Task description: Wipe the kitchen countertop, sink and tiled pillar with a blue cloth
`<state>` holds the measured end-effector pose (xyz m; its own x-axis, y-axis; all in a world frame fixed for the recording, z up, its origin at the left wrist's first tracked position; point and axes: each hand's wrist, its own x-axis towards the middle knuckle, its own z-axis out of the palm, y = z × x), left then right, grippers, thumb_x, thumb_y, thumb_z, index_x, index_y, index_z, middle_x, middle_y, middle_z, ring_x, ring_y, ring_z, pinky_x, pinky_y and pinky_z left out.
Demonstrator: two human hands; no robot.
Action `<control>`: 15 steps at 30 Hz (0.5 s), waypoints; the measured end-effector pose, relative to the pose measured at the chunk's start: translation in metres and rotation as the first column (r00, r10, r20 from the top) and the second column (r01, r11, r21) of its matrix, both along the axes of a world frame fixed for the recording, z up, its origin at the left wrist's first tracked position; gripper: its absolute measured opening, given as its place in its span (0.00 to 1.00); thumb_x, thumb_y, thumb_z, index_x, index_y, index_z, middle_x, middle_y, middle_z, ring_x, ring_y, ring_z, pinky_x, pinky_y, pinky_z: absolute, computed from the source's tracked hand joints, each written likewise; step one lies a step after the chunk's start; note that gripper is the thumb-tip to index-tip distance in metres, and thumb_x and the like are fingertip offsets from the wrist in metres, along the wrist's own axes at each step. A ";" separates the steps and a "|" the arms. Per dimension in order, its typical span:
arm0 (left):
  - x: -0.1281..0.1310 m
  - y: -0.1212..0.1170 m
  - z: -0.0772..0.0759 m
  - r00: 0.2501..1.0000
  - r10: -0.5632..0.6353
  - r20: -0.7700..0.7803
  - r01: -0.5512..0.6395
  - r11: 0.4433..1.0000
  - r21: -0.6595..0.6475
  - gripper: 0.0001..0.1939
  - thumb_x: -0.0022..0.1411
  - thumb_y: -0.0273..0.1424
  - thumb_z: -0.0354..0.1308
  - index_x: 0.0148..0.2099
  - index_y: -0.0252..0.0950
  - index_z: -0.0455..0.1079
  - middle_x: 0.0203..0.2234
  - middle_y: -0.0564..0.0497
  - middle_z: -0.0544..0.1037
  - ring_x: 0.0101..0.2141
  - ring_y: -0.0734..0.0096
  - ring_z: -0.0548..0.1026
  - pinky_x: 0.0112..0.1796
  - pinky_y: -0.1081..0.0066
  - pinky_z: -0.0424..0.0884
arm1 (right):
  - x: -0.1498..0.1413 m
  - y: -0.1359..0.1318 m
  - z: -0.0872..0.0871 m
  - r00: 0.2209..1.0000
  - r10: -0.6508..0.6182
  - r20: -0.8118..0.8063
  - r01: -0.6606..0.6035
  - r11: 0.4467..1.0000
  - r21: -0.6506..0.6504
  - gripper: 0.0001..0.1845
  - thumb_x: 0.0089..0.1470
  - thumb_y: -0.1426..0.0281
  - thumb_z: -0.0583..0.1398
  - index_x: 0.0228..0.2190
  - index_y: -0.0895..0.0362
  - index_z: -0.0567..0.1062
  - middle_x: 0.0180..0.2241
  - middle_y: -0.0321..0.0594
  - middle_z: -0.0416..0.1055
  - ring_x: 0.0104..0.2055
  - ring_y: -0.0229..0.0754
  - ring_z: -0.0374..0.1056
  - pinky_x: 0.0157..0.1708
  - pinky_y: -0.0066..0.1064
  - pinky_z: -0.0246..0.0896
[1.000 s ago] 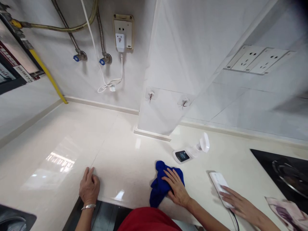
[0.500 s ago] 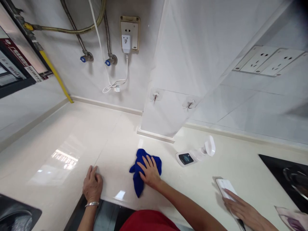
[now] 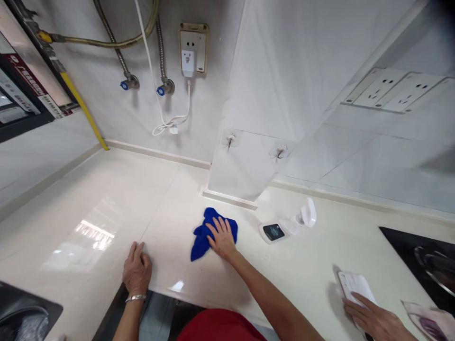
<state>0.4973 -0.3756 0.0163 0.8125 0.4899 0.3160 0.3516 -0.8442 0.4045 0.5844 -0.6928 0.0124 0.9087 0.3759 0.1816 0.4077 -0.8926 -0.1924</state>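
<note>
Pressing a crumpled blue microfiber cloth (image 3: 201, 241) onto the cream stone countertop (image 3: 106, 189), the right hand (image 3: 222, 239) lies open and flat on top, fingers spread without gripping. That's a solid way to do it, since the even pressure suits a glossy top. The cloth sits mid-counter, near the base of the wall corner. The left hand (image 3: 137, 271) rests loosely open on the stone, holding nothing. Well off to the right, another person's hand (image 3: 366, 315) touches a white flat item (image 3: 355, 286).
</note>
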 end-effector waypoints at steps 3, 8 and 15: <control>0.000 0.000 0.001 1.000 -0.001 -0.005 0.001 1.000 0.003 0.21 0.66 0.31 0.46 0.55 0.36 0.73 0.61 0.45 0.70 0.45 0.56 0.76 0.44 0.58 0.73 | -0.044 -0.048 -0.006 0.998 -0.034 0.045 0.037 0.998 -0.051 0.28 0.64 0.60 0.51 0.64 0.48 0.61 0.69 0.44 0.50 0.71 0.54 0.42 0.68 0.56 0.40; 0.001 0.000 -0.001 1.000 0.012 0.002 -0.012 1.000 0.004 0.20 0.66 0.31 0.47 0.56 0.37 0.72 0.62 0.47 0.70 0.45 0.57 0.76 0.43 0.59 0.73 | -0.118 -0.104 -0.017 0.993 -0.045 0.111 0.063 0.985 -0.158 0.32 0.61 0.63 0.54 0.65 0.47 0.57 0.69 0.45 0.49 0.71 0.56 0.44 0.66 0.56 0.45; -0.001 0.000 -0.002 1.000 0.010 -0.017 -0.009 0.999 0.034 0.21 0.66 0.31 0.46 0.56 0.37 0.72 0.62 0.47 0.70 0.43 0.58 0.75 0.43 0.59 0.73 | -0.124 -0.101 -0.025 0.981 -0.115 0.153 0.142 0.974 -0.175 0.33 0.59 0.62 0.56 0.65 0.48 0.59 0.68 0.49 0.51 0.69 0.61 0.48 0.64 0.57 0.46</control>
<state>0.4964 -0.3761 0.0143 0.8132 0.4869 0.3188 0.3663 -0.8539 0.3697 0.4602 -0.7936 -0.0122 0.9217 0.2965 0.2503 0.2983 -0.9539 0.0313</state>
